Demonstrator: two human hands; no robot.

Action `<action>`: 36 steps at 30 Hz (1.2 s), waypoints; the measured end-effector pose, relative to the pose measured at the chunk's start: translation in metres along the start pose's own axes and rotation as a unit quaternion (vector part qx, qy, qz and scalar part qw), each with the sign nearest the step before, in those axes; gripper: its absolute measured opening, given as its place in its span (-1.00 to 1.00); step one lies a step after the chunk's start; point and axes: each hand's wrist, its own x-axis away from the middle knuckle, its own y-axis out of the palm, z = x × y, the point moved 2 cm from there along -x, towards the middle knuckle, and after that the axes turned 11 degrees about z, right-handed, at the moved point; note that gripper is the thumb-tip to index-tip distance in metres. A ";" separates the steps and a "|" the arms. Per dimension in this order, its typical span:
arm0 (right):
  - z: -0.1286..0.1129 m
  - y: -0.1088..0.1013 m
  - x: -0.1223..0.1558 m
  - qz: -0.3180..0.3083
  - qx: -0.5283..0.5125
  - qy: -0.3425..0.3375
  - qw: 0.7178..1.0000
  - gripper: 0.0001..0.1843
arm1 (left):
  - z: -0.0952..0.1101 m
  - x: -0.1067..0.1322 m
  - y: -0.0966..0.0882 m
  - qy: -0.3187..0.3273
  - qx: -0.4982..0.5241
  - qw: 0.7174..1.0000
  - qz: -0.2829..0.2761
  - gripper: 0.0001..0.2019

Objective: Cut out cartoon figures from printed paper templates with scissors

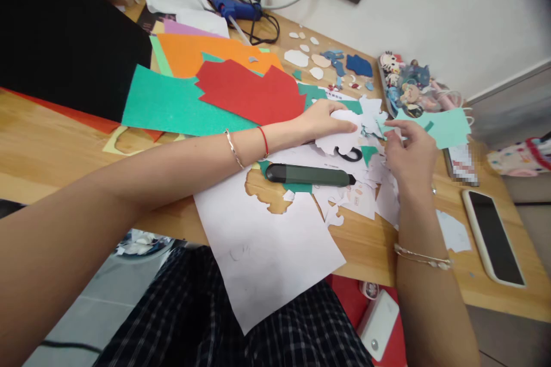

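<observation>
My left hand [323, 119] lies flat on a white paper cut-out [340, 139] in the middle of the wooden table [51, 143], pressing it down. My right hand [411, 152] hovers just to the right, its fingertips pinching at small paper scraps beside a light teal sheet [447, 126]. Black scissor handles [349, 154] peek out under the white cut-out. A dark green utility knife [307, 174] lies on a large white sheet [262, 235] below my left hand.
Felt sheets in red [249, 92], green [172, 106], orange [193, 53] and black [64, 28] spread at the left. A blue glue gun [235, 8] lies at the back. A tray of cartoon figures [407, 86] and a phone [493, 235] sit at the right.
</observation>
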 end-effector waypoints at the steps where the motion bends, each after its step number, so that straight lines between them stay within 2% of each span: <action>1: -0.002 -0.001 0.000 0.001 0.006 -0.005 1.000 -0.74 | 0.000 0.001 0.000 -0.001 0.001 1.000 -0.005 -0.83; 6: -0.009 -0.001 -0.001 0.024 0.026 -0.005 0.999 -0.76 | 0.000 0.001 0.001 -0.002 0.005 1.000 -0.021 -0.81; 13: -0.008 -0.005 -0.005 0.042 0.040 -0.014 0.998 -0.73 | 0.003 0.001 0.001 0.014 -0.025 1.000 -0.010 -0.87; 23: -0.008 -0.007 -0.003 0.030 0.079 0.026 0.996 -0.49 | 0.003 0.001 0.000 0.015 -0.036 0.999 -0.007 -0.86; 30: -0.009 -0.013 -0.002 0.046 0.153 0.094 0.983 -0.61 | -0.003 0.001 0.002 0.000 -0.005 0.999 -0.034 -0.84; 33: -0.006 -0.011 -0.001 0.052 0.169 0.089 0.980 -0.62 | -0.001 0.002 0.002 0.005 0.004 0.999 -0.044 -0.89; 36: -0.006 -0.009 -0.001 0.049 0.160 0.055 0.984 -0.63 | 0.005 0.004 0.002 0.008 0.008 0.999 -0.049 -0.87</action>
